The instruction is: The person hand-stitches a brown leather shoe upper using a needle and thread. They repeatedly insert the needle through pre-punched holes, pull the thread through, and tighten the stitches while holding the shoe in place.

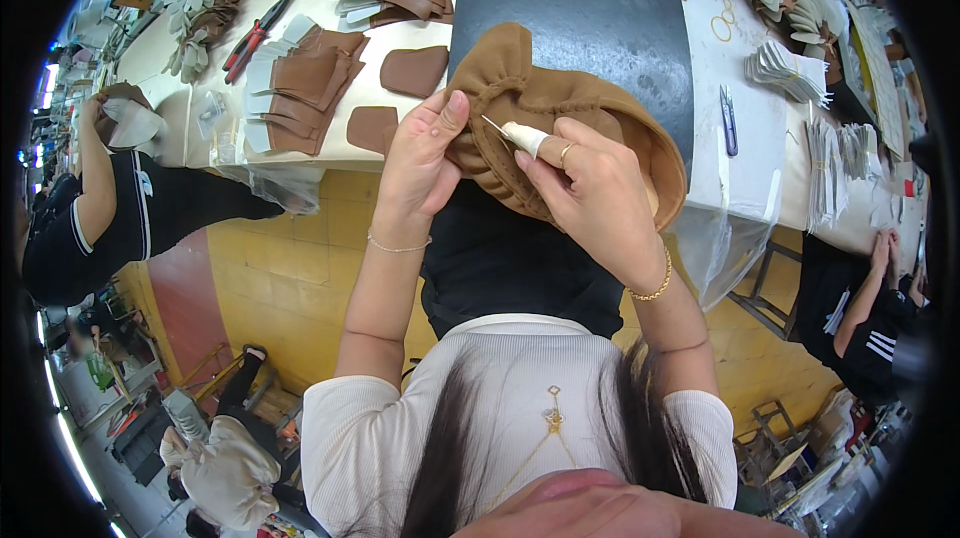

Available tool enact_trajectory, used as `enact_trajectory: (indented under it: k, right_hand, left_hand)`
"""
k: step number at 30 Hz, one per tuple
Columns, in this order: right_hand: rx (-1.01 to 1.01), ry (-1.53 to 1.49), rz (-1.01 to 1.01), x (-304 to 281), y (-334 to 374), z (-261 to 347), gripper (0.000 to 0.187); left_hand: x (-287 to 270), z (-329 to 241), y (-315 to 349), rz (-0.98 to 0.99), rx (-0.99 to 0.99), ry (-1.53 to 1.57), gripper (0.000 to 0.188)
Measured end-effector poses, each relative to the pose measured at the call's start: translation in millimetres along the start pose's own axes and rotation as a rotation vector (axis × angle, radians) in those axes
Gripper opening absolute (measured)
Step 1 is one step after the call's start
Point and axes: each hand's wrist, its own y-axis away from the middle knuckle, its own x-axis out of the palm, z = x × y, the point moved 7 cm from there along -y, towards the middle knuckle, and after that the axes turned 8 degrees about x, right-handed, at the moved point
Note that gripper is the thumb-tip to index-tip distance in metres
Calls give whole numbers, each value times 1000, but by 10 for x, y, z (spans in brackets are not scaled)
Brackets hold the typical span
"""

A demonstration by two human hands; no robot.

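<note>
Long dark hair (440, 458) hung nearest, over the person's white ribbed top (510, 358), below both grips. Ahead of it, the left grip (425, 153) was closed, thumb in front and fingers tucked behind, pinching the edge of a brown gathered piece (575, 93). That piece lay between the two grips and reached just beyond them, its curved rim opening past the right grip (600, 178). The right one was narrow, its fingers drawn together on a thin needle (491, 124) that slanted toward the left thumb (a white wrap (527, 139) covered one fingertip there). Whether the needle's tip had entered the material, I could not tell.

Beyond both grips a black mat (580, 13) lay on the desk (740, 48). To the left of the left grip were a flat brown piece (413, 71), a stack of brown pieces (310, 78) and, farther off, red-handled pliers (255, 41). Beyond and right of the right grip lay dark-handled snips (728, 123).
</note>
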Motion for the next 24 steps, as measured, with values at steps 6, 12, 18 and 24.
enact_trajectory:
  k: [6,12,18,24]
  right_hand:
    - [-7,-5,-1,-32,-2,21,11]
    - [-29,18,21,-87,8,49,11]
    - [-21,111,25,-114,65,112,9]
    - [-28,89,-26,-155,152,171,6]
  left_hand:
    - [55,-23,-7,28,1,-11,41]
    - [67,-68,5,-6,77,-158,42]
    - [174,-191,66,24,143,-386,35]
    - [373,-326,229,125,174,-585,32]
